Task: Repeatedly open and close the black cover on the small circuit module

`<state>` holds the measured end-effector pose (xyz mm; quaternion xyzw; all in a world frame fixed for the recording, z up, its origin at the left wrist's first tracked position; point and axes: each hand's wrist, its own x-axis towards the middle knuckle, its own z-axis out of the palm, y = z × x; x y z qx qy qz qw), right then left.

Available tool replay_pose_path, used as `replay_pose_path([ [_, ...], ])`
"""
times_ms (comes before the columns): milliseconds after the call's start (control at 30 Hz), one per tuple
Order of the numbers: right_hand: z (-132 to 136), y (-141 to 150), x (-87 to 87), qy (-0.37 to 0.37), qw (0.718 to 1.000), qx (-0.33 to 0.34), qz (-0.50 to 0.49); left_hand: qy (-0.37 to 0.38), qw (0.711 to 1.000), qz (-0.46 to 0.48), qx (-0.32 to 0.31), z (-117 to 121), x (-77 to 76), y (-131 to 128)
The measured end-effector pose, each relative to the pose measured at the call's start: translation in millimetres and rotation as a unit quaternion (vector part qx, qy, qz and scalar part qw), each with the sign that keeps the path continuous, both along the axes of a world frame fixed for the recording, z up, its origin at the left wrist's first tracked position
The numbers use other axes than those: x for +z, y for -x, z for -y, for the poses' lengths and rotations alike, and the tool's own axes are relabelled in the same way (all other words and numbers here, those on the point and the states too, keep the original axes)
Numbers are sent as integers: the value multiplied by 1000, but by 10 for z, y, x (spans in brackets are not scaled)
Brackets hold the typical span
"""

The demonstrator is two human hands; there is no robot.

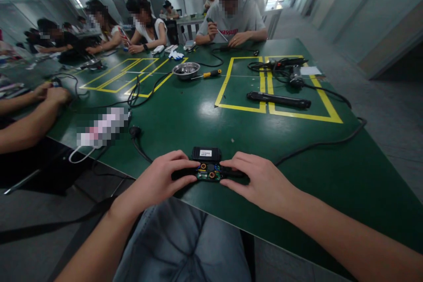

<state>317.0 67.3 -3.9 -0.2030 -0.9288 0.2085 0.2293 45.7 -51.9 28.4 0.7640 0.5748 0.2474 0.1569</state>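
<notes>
A small green circuit board with copper coils lies in an open black case near the table's front edge. My left hand grips its left end between thumb and fingers. On the right end, my right hand pinches it the same way, by the black cable. Just behind the board rests a black case cover with a white label. A black cable with a plug runs toward my left hand, and another cable leads off to the right.
On the green table stand a metal bowl and a yellow-black screwdriver. A black elongated tool lies inside yellow tape. A co-worker sits opposite holding a screwdriver; another person's arms reach in at left.
</notes>
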Motion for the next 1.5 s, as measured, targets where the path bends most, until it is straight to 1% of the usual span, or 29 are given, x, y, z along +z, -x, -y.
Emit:
replay_pose_path([
  [133, 16, -19, 53, 4, 1000, 0, -8, -6, 1000, -3, 9, -47, 51, -9],
  [267, 19, -40, 111, 13, 1000, 5, -20, 4, 999, 39, 13, -30, 79, 16],
  [333, 6, -47, 121, 11, 1000, 14, -22, -9, 999, 40, 7, -29, 77, 37],
  [400, -6, -51, 121, 6, 1000, 19, -22, -25, 1000, 5, 1, -42, 93, 40],
  [500, -12, -52, 110, 2, 1000, 17, -22, -37, 997, -63, 2, -106, 158, -10],
  [567, -9, -53, 103, 1, 1000, 14, -21, -47, 996, -74, 3, -191, 190, -67],
  [667, -2, -53, 98, -3, 1000, 13, -23, -50, 997, -61, -11, -363, 157, -119],
  [733, 0, -53, 104, -2, 1000, 15, -25, -30, 998, -61, -18, -459, 99, -103],
  [800, 0, -50, 113, 1, 1000, 17, -25, -13, 998, -58, -11, -494, 56, -60],
  [867, 2, -47, 122, 2, 1000, 17, -22, -20, 999, -48, 1, -452, 58, -25],
  [933, 6, -43, 125, 0, 1000, 16, -20, -55, 998, -36, 6, -354, 106, -20],
  [1000, 9, -40, 124, -3, 1000, 17, -18, -87, 996, -32, -8, -248, 167, -46],
  [1100, 9, -41, 121, -2, 1000, 23, -12, -88, 993, -62, -41, -172, 195, -90],
  [1167, 6, -43, 121, 1, 1000, 22, -8, -81, 993, -73, -40, -192, 153, -91],
  [1333, 3, -40, 125, 3, 1000, 22, -9, -49, 997, -59, -9, -302, 24, -20],
  [1500, 9, -35, 126, 5, 1000, 20, -7, -21, 999, -48, 3, -315, 44, 55],
])
